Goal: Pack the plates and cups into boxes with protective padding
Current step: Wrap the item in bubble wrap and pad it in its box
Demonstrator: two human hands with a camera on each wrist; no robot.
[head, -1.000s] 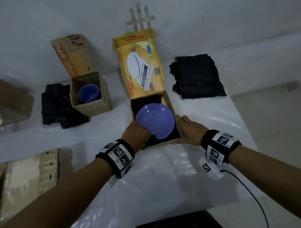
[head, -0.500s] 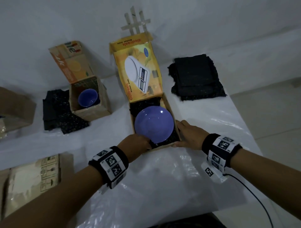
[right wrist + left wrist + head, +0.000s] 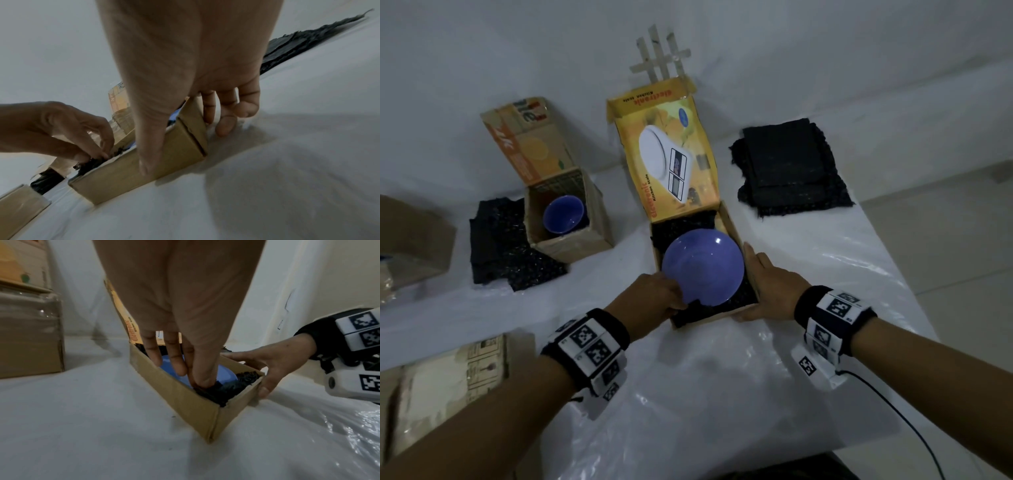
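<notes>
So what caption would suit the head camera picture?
Left hand tucks black padding beside a blue plate while the right hand steadies the box.

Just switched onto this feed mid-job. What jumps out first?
The blue plate lies on black padding in the open kitchen-scale box, mid-table. The left hand pinches the padding at the near corner while the right hand steadies the box's right wall. To the left, a blue cup sits in a smaller open box.
</notes>
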